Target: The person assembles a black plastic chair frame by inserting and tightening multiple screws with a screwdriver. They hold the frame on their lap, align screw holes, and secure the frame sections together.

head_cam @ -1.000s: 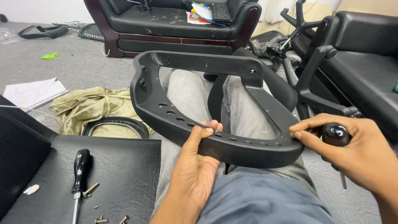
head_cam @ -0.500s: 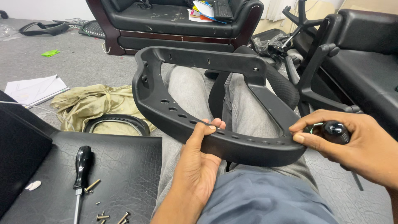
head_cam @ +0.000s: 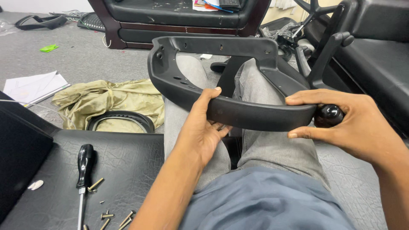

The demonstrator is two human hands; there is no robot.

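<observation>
The curved black plastic chair frame (head_cam: pixel 238 81) rests across the person's lap, over the grey-trousered knees, likely so both hands can steady it: the left hand (head_cam: pixel 203 127) is closed on its near rail from below, thumb on top, while the right hand (head_cam: pixel 341 123) pinches the rail's right end and is wrapped around a glossy black round-handled tool (head_cam: pixel 329 115). The frame is a matte, looped piece with a row of holes along its left curve; a black-handled screwdriver (head_cam: pixel 83 170) and loose brass screws (head_cam: pixel 110 215) lie on the black leather cushion (head_cam: pixel 123 157) at near left.
</observation>
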